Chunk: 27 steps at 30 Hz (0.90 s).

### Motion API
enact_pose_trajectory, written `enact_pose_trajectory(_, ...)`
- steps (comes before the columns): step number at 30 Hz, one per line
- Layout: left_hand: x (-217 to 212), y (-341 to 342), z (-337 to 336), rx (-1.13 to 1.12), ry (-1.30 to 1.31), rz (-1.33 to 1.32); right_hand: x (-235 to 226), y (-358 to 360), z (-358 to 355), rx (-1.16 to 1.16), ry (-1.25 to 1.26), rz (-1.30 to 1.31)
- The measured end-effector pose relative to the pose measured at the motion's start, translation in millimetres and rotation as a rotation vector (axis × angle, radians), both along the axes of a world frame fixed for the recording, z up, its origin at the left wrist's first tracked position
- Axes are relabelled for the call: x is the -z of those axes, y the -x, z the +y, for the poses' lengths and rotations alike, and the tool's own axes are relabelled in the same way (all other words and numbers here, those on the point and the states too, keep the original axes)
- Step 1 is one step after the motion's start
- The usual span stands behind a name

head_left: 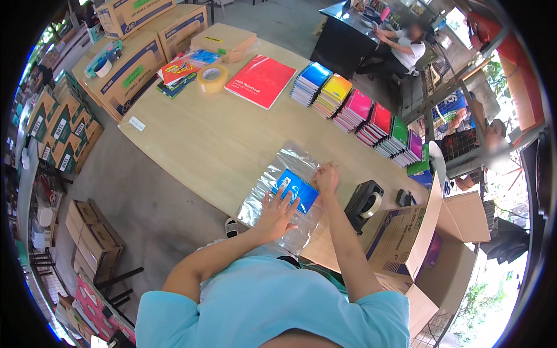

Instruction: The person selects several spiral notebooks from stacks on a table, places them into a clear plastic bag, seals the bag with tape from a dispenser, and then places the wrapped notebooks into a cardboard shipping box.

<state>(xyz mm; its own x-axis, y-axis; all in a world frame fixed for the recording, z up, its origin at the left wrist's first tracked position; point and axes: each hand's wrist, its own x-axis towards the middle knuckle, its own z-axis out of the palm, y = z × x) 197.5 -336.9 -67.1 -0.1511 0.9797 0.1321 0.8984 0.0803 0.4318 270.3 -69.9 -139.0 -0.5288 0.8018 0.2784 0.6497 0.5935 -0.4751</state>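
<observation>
A small blue spiral notebook (305, 196) lies on the table at the middle of a clear plastic bag (294, 155); I cannot tell whether it is inside the bag or on top. My left hand (276, 217) rests over the notebook's near left part, fingers spread and stretched out, palm over the plastic. At the notebook's far right side, my right hand (327, 177) has its fingers curled together on the bag's edge; its fingertips are partly hidden. Light glints off the creased plastic around both hands.
Stacks of small notebooks (335, 90) line the table's far right edge. A black tape dispenser (364, 204) and an open carton (400, 238) are at right. Farther off are a red notebook (262, 81), a tape roll (212, 78) and cartons (130, 72). Someone sits by a dark desk (348, 37).
</observation>
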Motion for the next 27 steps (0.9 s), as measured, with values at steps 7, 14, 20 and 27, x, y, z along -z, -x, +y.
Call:
enact_pose_trajectory(7, -3, 1, -4, -0.028, -0.004, 0.010, -18, 15, -15, 0.028, -0.027, 0.042)
enact_pose_trajectory(14, -4, -1, -1, -0.023, -0.022, 0.050, -13, 23, -2, -0.010, -0.081, -0.026)
enact_pose_trajectory(20, -3, 0, -4, -0.022, -0.027, 0.060, -41, 18, -13, -0.212, -0.271, -0.025)
enact_pose_trajectory(27, -6, -1, -3, -0.012, -0.003, 0.065, -70, 24, 2, -0.208, -0.188, -0.315)
